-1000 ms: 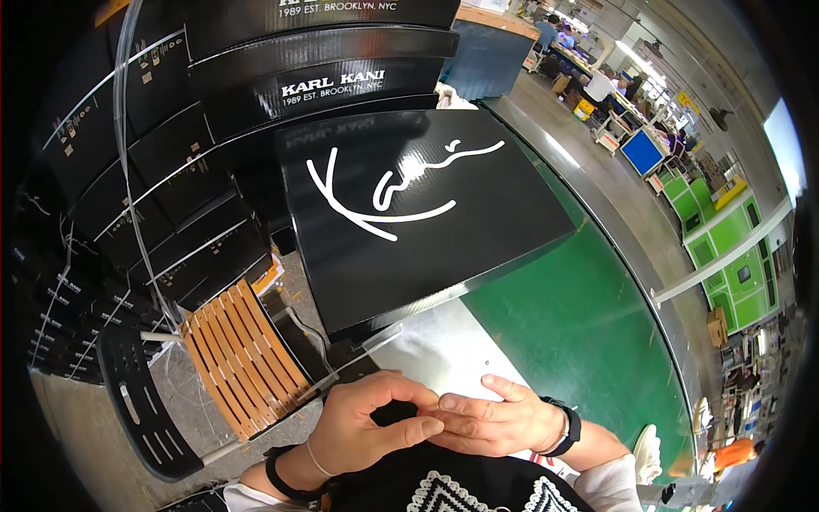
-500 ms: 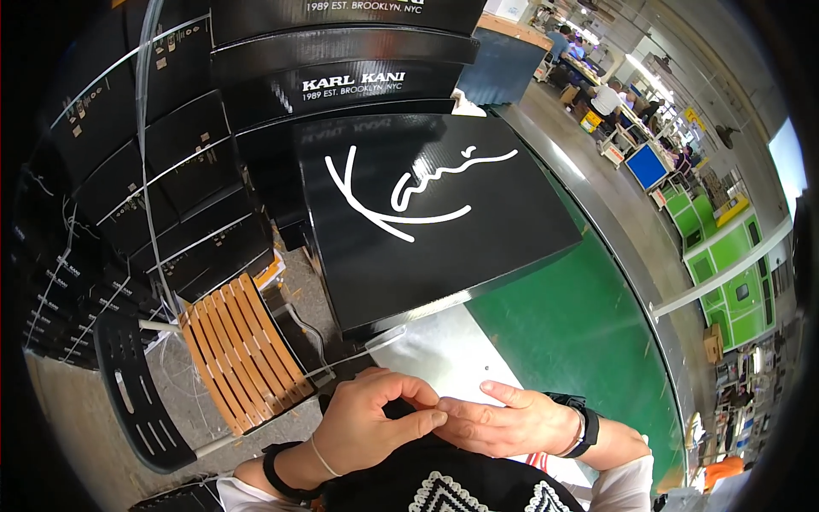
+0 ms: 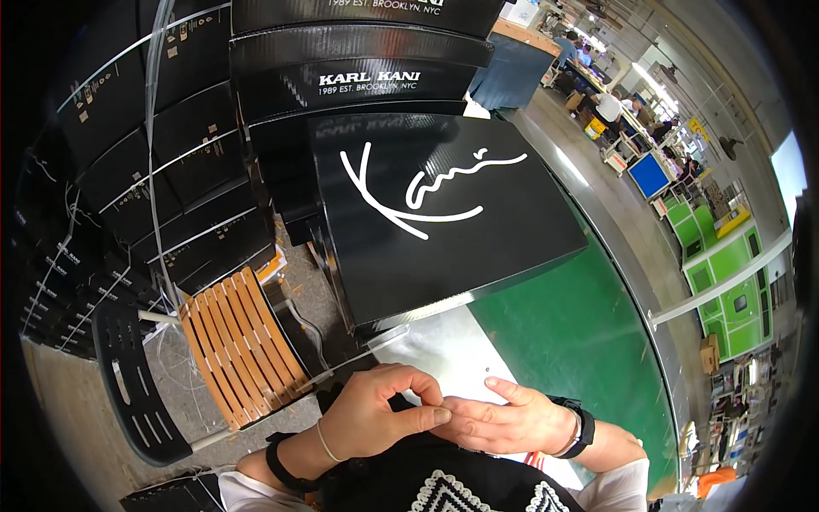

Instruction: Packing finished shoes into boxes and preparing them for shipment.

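Close against the person's chest, a small dark item [image 3: 399, 403] sits pinched in the left hand [image 3: 375, 414]; its kind cannot be made out, as the fingers cover most of it. Left hand: fingers curled narrow, thumb and forefinger closed on the dark item. Right hand [image 3: 512, 420]: flat and loosely spread, fingertips touching the left hand's fingertips, nothing visibly held. Left wrist carries a black band [image 3: 277, 461] and a thin bracelet; right wrist carries a black watch [image 3: 580, 427].

Just beyond the hands lies a pale sheet [image 3: 452, 350] on the counter. Farther out from the hands stands a large black box [image 3: 444, 222] with white script on its lid, with more black boxes [image 3: 358, 68] stacked behind it. Left of the left hand, a slatted wooden seat [image 3: 243, 341] and a black chair back [image 3: 128, 375]. Right of the right hand runs the green counter [image 3: 572, 341] surface. Far right: other workers at benches, too small to detail.
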Available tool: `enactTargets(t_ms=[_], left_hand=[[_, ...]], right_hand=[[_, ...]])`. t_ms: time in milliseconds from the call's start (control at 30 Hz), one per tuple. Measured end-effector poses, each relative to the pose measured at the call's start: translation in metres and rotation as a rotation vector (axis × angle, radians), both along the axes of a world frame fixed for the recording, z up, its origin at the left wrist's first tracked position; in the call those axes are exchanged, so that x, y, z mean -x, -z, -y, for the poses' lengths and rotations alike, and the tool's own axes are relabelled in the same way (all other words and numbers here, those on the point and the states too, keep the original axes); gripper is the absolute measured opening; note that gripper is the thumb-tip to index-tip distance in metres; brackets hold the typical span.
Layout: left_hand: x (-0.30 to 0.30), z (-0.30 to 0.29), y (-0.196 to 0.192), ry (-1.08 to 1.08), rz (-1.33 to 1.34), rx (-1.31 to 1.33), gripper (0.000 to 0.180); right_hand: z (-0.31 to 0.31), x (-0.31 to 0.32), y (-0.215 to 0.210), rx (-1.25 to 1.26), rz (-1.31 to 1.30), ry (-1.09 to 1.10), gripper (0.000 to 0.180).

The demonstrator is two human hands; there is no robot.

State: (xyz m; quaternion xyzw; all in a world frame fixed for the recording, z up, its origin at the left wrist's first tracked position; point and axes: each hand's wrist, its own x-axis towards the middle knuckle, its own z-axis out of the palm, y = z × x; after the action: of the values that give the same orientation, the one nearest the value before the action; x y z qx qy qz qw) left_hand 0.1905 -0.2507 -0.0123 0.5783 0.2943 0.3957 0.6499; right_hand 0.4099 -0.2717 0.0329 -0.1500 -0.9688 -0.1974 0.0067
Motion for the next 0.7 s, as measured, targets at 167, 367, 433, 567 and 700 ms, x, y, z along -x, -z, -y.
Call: enactTargets(t_ms=[167,367,433,567,700], left_hand=[[-0.001,0.0,0.001,-0.005,0.055,0.005,0.016],[-0.003,0.001,0.006,-0.019,0.073,-0.016,0.016],[-0.004,0.001,0.008,-0.026,0.074,-0.014,0.016],[-0.007,0.004,0.01,-0.053,0.113,-0.019,0.016],[-0.01,0.004,0.009,-0.158,0.026,-0.252,0.014]], right_hand=[[0.002,-0.002,0.007,0.004,-0.03,0.008,0.031],[0.003,-0.001,0.01,0.0,-0.059,0.032,0.031],[0.003,0.001,0.01,-0.004,-0.062,0.036,0.031],[0.004,0.002,0.014,-0.006,-0.104,0.045,0.03],[0.007,0.0,0.021,0.029,-0.133,0.064,0.029]])
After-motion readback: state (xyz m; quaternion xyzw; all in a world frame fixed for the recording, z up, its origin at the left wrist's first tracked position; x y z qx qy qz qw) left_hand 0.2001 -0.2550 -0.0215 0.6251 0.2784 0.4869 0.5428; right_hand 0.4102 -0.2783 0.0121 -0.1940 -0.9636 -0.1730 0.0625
